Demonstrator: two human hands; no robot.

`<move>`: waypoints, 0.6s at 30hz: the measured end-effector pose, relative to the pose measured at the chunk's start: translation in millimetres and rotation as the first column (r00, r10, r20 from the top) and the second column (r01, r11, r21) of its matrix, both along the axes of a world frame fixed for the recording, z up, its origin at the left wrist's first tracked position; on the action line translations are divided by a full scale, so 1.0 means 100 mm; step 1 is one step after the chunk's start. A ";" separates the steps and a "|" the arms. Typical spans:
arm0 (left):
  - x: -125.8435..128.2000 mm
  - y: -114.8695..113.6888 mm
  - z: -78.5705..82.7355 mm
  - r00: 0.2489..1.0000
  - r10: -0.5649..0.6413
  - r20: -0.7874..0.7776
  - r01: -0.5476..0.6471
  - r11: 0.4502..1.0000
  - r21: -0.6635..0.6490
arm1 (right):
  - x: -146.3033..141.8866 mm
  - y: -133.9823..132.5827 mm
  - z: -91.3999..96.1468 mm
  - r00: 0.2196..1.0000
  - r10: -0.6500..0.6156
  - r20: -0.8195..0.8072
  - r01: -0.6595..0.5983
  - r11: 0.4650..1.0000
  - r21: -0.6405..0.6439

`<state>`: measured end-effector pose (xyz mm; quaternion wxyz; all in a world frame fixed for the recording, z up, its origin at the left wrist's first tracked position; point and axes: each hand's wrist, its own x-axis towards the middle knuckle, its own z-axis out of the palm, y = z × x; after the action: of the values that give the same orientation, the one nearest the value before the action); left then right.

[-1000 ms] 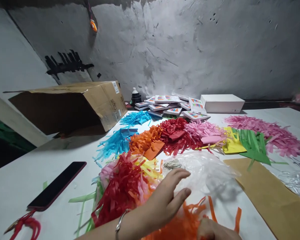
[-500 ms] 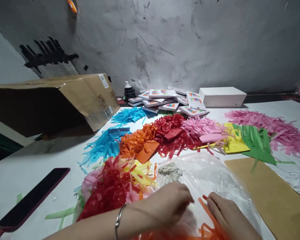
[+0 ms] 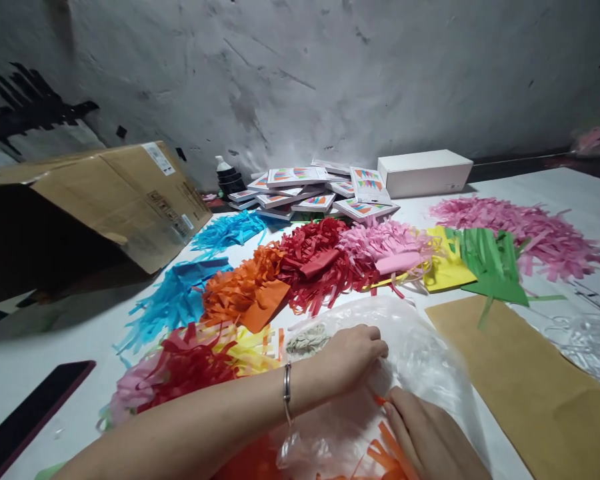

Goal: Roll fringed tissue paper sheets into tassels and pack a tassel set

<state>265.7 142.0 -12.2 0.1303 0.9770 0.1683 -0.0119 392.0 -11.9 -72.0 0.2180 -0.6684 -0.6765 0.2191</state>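
My left hand (image 3: 357, 357), with a silver bracelet at the wrist, reaches in over a clear plastic bag (image 3: 430, 340). Its fingers are curled closed, and whatever they hold is hidden. Close by on the right, my right hand (image 3: 420, 427) pinches an orange tissue paper fringe (image 3: 387, 453), its end poking out past the thumb and finger. A bundle of grey-green string (image 3: 307, 340) lies beside the left wrist. Beneath my left forearm shows more orange paper (image 3: 250, 460). Red fringe (image 3: 195, 367) and yellow fringe (image 3: 255, 350) are heaped left of the bag.
Blue (image 3: 175, 300), orange (image 3: 245, 287), red (image 3: 320, 260), pink (image 3: 390, 247) and green fringes (image 3: 495, 260) spread across the table. Behind stand flat printed boxes (image 3: 300, 177) and a white box (image 3: 425, 173). An open carton (image 3: 145, 200), a phone (image 3: 40, 413) and brown paper (image 3: 520, 380) flank the work.
My left hand has moved forward over the plastic bag, further from me. My right hand keeps hold of the orange fringe. The camera view has shifted a little to the right.
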 end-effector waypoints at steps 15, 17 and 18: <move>-0.11 0.07 -0.05 0.996 0.047 -0.079 -0.047 0.999 0.010 | -0.06 0.02 0.01 0.982 -0.027 0.188 0.013 0.997 0.073; -0.10 0.04 -0.02 0.996 0.045 -0.078 -0.044 0.999 0.011 | -0.06 0.01 0.01 0.982 -0.025 0.185 0.012 0.997 0.072; -0.09 0.02 -0.01 0.996 0.038 -0.078 -0.037 0.999 0.012 | -0.06 0.01 0.01 0.983 -0.026 0.184 0.013 0.997 0.073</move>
<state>256.7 144.0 -13.5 0.1188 0.9732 0.1915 -0.0466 385.6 -10.6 -70.7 0.1800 -0.6844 -0.6946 0.1297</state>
